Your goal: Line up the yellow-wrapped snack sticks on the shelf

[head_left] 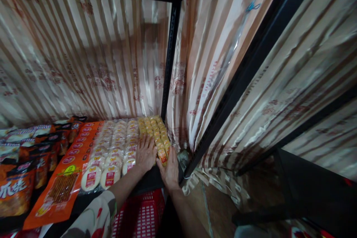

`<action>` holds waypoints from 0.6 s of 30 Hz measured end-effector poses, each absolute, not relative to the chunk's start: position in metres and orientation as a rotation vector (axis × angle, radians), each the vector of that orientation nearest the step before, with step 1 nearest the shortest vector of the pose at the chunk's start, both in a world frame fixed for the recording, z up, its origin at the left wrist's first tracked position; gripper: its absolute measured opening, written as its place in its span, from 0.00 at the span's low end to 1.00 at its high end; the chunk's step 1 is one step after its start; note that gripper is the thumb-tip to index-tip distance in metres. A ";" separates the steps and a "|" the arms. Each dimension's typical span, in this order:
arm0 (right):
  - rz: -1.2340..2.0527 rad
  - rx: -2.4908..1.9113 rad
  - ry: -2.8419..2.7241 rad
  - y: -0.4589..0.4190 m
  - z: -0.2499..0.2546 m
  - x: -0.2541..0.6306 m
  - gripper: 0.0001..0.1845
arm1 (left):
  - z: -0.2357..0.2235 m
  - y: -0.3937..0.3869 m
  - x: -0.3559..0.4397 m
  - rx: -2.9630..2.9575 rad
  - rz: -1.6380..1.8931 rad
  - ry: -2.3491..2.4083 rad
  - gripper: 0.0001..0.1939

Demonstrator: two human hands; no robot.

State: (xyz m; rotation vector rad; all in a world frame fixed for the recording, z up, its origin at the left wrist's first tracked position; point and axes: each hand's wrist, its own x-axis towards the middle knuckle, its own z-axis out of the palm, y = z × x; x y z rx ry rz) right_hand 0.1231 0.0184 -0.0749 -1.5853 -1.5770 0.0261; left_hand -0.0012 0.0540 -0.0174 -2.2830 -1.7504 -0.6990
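Small yellow-wrapped packets [153,126] stand in tight rows at the right end of a dark shelf. My left hand [146,152] lies flat with its fingers stretched out, over the left side of these rows and against the neighbouring white round snacks [110,176]. At the front right corner of the yellow packets is my right hand [169,167]. Its fingers run straight along their right side, while the thumb is apart at the front. The palms hide part of the nearest packets.
Left of the round snacks lie a long orange bag of brown sticks [63,187] and several orange and black snack bags [18,189]. A red plastic basket [142,215] stands below the shelf. Black shelf posts [170,55] and striped, printed curtains [111,55] enclose the back and right.
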 end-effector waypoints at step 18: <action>0.112 -1.648 -1.570 0.022 -0.072 0.123 0.39 | -0.009 0.056 0.012 -2.410 -0.723 -1.623 0.23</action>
